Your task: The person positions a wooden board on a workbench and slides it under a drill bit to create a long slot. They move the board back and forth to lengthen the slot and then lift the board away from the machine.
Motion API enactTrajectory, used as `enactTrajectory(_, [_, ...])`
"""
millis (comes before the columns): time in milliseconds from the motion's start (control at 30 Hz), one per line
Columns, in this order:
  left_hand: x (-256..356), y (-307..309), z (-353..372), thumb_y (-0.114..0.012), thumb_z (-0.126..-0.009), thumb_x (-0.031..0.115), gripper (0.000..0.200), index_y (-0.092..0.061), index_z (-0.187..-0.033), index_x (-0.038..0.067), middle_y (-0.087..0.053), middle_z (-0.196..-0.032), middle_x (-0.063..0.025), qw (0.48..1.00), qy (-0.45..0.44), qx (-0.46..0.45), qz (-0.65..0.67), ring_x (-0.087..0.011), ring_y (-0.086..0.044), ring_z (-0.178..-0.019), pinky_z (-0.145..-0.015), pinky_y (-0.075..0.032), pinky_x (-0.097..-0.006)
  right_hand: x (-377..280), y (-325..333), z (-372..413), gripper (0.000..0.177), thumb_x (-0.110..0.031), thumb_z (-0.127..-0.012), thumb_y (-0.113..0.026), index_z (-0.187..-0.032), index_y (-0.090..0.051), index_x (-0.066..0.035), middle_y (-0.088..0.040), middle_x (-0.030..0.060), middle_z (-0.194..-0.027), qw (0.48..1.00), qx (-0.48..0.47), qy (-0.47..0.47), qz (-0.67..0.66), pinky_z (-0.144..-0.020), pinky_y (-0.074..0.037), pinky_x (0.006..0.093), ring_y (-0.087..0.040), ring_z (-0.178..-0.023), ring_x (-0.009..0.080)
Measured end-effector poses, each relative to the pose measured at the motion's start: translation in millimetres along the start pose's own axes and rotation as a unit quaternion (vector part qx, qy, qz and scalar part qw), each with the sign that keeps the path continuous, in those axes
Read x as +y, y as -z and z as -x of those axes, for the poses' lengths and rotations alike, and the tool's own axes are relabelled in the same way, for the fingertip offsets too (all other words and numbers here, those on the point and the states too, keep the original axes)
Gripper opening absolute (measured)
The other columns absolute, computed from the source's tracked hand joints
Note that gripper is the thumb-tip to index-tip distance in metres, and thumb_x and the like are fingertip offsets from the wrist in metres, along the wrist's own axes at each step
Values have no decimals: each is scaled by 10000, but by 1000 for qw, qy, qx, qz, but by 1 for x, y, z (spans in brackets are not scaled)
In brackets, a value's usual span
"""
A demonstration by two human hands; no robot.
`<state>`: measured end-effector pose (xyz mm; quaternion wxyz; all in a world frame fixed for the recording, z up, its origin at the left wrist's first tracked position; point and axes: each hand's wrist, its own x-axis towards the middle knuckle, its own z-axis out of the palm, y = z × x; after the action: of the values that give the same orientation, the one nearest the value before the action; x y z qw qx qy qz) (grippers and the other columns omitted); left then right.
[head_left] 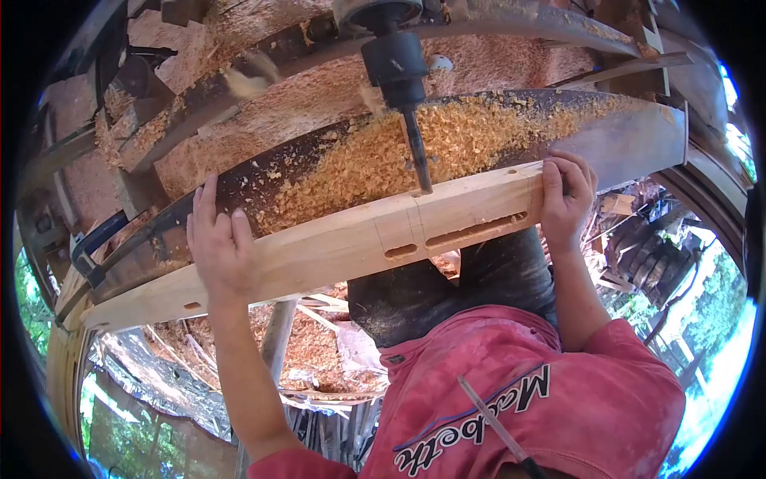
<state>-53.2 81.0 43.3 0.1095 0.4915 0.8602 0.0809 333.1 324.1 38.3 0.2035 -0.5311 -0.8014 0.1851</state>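
A long pale wooden beam (319,259) lies across the work surface in front of me, with slots and a short hole cut into its near face and pencil lines drawn across it. My left hand (221,251) grips it left of centre, its fingers reaching over the far edge. Toward the right end, my right hand (568,195) is closed around the beam, fingers bent and thumb against the wood. Between the hands, a drill bit (416,152) in a dark chuck (395,72) comes down from above, its tip at the beam's upper face.
Wood chips (359,164) are heaped on the dark metal table (638,140) behind the beam. A clamp (96,247) sits at the table's left end. Sawdust and wood scraps cover the ground beyond. A thin rod (495,419) crosses in front of my red shirt.
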Motion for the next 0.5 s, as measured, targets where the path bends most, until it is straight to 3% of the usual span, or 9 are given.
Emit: enactTrajectory(500, [0,5,-11,-484,-999,142,341,-538,-782,-115,-486,-1496,-209,1000,-6,-17,8,-428,-475,-1340,-1129,-349,-444,0,-5,-11,83,-125,-882,-726,-916,-725,-49,-712,61,-1025,1000,11,9,-6,-967,-430,383,-570,-1070,271])
